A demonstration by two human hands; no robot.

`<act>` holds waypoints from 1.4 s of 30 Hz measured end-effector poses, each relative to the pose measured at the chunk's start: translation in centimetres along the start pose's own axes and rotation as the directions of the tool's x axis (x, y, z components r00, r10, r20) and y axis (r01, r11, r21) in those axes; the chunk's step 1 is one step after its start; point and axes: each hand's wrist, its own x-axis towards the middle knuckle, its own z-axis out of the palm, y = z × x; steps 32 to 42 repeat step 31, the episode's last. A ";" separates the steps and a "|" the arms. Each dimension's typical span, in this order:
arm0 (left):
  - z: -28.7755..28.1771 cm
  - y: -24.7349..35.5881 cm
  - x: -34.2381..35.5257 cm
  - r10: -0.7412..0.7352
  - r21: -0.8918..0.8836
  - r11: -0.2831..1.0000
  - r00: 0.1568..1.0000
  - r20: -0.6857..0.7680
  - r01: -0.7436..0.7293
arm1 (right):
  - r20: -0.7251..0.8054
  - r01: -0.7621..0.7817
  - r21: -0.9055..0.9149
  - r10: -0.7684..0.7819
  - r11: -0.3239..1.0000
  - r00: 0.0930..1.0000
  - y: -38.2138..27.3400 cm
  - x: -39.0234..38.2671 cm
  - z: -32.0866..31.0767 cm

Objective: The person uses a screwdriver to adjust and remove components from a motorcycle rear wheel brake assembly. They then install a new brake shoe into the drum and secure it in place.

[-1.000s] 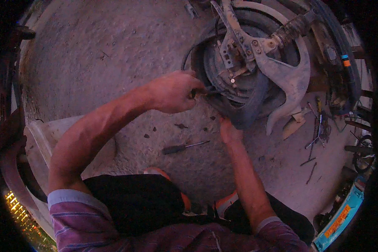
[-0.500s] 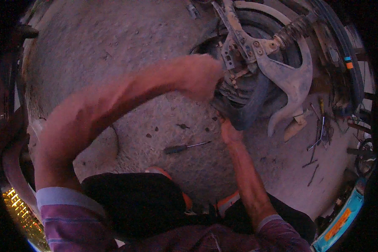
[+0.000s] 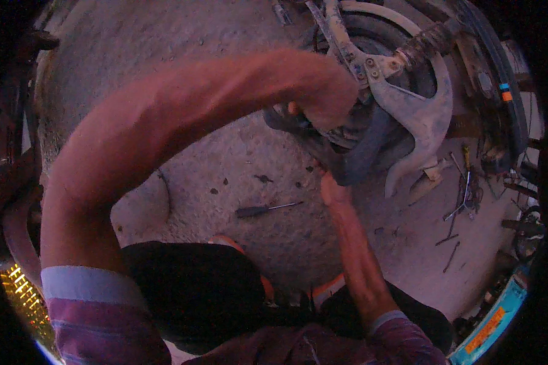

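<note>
A dusty motorcycle wheel with a dark tyre (image 3: 362, 155) lies in front of me, under a pale curved swingarm (image 3: 411, 115) and a coil-spring shock absorber (image 3: 426, 45). My left hand (image 3: 332, 91) reaches over from the left, bent and closed against the metal parts beside the swingarm bracket (image 3: 364, 66). What its fingers hold is hidden behind the hand. My right hand (image 3: 335, 188) is at the near lower edge of the tyre, closed against it, with its fingertips mostly out of sight under the rubber. Near my feet a dark-handled screwdriver (image 3: 265, 210) lies on the ground.
Several thin tools, among them a yellow-handled screwdriver (image 3: 467, 159), lie on the dirt floor right of the wheel. A flat brownish piece (image 3: 426, 182) rests beside the swingarm tip. Small dark bits (image 3: 263, 178) are scattered near the tyre. A turquoise object (image 3: 490, 319) stands lower right.
My left hand has moved to the right, further over the wheel parts, and now covers much of the bracket area. The right hand stays at the tyre's lower edge.
</note>
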 end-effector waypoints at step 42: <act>15.7 5.8 1.8 -0.463 -0.409 0.865 0.777 -0.426 0.291 | 0.451 0.040 -0.632 0.326 0.774 0.831 -6.2 0.4 1.0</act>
